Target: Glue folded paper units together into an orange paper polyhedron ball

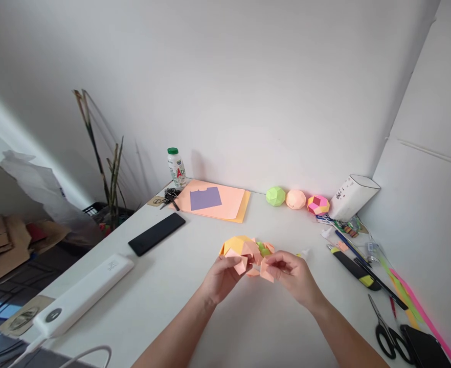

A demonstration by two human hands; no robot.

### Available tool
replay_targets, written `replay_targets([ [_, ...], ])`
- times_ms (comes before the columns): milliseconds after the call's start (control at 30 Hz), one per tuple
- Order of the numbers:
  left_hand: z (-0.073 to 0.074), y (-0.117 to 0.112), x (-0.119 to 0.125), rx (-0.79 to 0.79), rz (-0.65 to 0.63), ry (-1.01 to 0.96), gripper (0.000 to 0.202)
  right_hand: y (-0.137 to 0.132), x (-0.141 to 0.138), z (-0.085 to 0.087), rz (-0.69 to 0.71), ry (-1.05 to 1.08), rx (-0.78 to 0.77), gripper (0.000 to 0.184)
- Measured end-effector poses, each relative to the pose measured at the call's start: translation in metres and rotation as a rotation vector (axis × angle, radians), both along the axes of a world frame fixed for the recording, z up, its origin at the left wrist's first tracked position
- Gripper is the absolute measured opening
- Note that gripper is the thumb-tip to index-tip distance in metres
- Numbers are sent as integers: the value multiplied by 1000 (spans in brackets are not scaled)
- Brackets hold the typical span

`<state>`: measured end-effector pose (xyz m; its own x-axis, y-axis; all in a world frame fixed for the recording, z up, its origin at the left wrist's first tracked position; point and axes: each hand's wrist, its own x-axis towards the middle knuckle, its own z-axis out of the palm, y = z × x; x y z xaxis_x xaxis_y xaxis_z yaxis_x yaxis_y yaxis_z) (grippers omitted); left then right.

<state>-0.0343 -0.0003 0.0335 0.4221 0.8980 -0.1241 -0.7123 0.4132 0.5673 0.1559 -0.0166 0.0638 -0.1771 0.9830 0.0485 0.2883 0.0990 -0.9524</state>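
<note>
My left hand [220, 281] is closed with thumb and fingers pinching a small folded peach paper piece [242, 265]. Between thumb and fingertips of my right hand [296, 278] is another peach paper piece [267, 271], its flaps bent. A narrow gap appears to separate the two pieces. Just behind my left fingertips sits a yellow and peach faceted paper shape [238, 245]; I cannot tell whether the left piece is joined to it. Some green folded paper [264, 249] shows behind, partly covered by peach pieces.
Three faceted paper balls, one a green ball [275, 196], line the wall. Peach paper sheets [229, 199] lie at the back beside a bottle [176, 168]. A black phone [157, 234] and white device [83, 294] are left; a cutter [354, 267] and scissors [386, 329] right.
</note>
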Motion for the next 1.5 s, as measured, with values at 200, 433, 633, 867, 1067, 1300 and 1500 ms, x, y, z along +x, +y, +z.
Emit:
replay_targets([
  [200, -3, -4, 7, 35, -44, -24, 21, -5, -10, -3, 1, 200, -49, 14],
  [433, -4, -5, 8, -126, -87, 0, 16, -2, -14, -13, -120, 15, 327, 9],
  [633, -5, -5, 10, -197, 10, -42, 18, -5, -21, -22, -73, -17, 336, 9],
  [867, -4, -2, 7, -210, 67, -39, 9, 29, 47, -12, -19, -843, 193, 33],
  [1067, -7, 0, 8, -259, 95, -29, 12, 40, 88, -33, 116, -1244, 113, 71],
  [1300, -10, 1, 9, -284, 90, 17, 6, 45, 63, -23, 140, -1165, 297, 31],
  [1500, -11, -1, 11, -251, 39, -9, 12, 20, 46, 11, -116, -212, 282, 23],
])
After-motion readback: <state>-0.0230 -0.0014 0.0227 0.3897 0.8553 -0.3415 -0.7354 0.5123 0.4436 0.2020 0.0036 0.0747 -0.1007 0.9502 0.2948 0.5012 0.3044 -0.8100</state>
